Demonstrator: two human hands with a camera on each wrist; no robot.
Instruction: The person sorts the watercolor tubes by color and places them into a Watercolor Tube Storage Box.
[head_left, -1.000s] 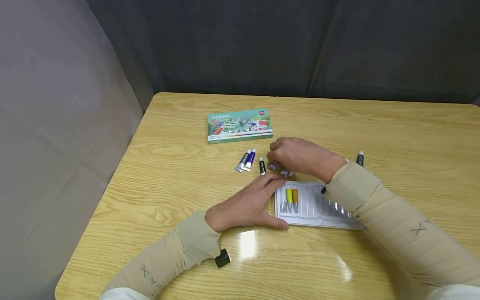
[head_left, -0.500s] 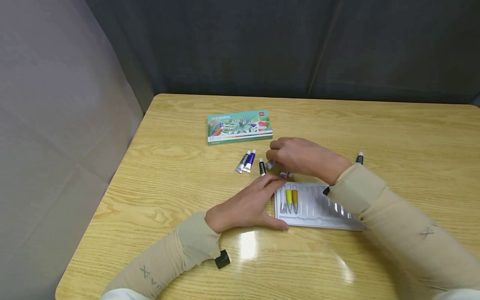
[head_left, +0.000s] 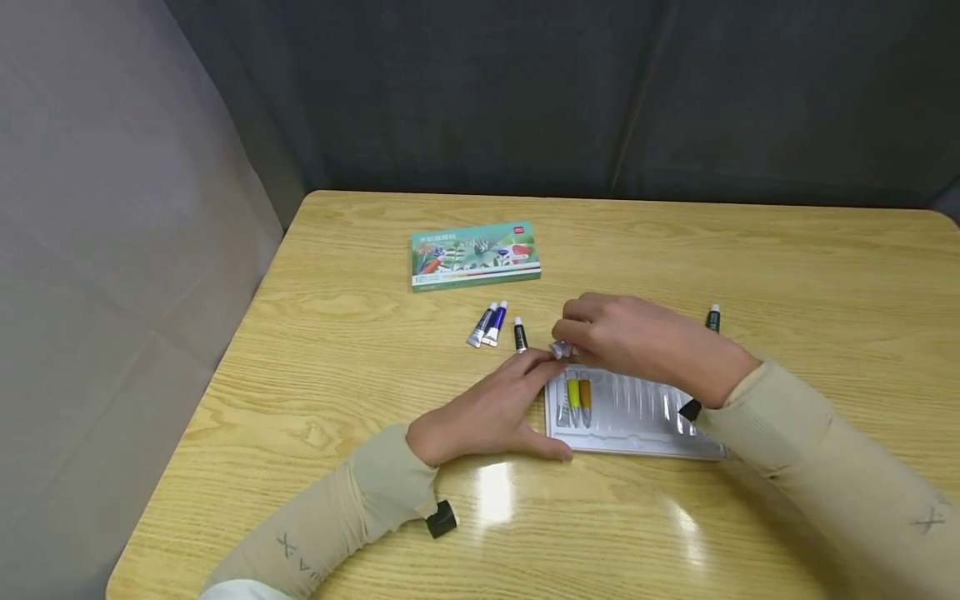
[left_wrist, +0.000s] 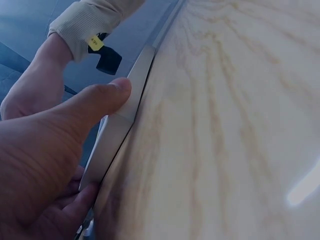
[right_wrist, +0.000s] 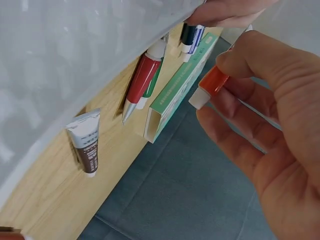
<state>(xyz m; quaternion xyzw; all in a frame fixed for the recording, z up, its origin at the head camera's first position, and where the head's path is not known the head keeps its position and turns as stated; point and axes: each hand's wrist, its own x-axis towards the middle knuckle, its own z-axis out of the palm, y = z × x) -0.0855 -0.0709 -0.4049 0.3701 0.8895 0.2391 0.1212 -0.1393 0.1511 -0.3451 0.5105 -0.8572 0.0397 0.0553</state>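
Observation:
My right hand pinches an orange paint tube by its body, white cap pointing down in the right wrist view. In the head view only the tube's silver end shows, just past the far left corner of a white plastic tray. At that tray's left end, my left hand grips it, thumb on the near side and fingers at the far edge. Inside the tray's left slots lie a white tube, a yellow tube and an ochre tube.
Behind the tray lie a dark blue tube, a blue tube, a black tube and a dark green one. A green paint box sits farther back. The right wrist view shows a red tube and a brown tube.
My right hand has picked up the orange tube from behind the tray and moved right and nearer, over the tray's far edge. The left hand stays on the tray.

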